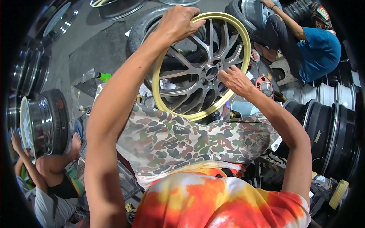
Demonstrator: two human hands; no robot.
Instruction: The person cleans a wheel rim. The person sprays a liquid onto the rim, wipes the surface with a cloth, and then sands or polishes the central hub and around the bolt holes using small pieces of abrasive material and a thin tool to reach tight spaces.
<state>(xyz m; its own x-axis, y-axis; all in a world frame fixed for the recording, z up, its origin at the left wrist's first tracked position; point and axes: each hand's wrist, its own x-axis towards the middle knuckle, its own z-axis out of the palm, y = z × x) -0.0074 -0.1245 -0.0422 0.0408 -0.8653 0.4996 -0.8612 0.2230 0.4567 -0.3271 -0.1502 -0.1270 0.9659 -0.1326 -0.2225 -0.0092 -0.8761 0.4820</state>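
Note:
Tilted up before my knees is a multi-spoke alloy wheel rim (196,69), its outer lip covered with yellow tape (247,47). My left hand (182,22) grips the top of that lip, with the thumb on the front side and the fingers over the edge. Close to the hub, my right hand (235,79) has its fingers curled beside the centre bore (211,73). Whether those fingertips pinch something small is hidden. Behind the wheel rim lies a black tyre (139,31). Camouflage-patterned trousers (182,139) cover my legs just below the rim.
Several dark wheel barrels (319,134) stand at the right. A red reel (263,85) lies near my right forearm, and a green bottle (104,77) at the left. One person in a blue shirt (319,54) works at upper right; another person (51,182) sits lower left by a taped wheel (41,125).

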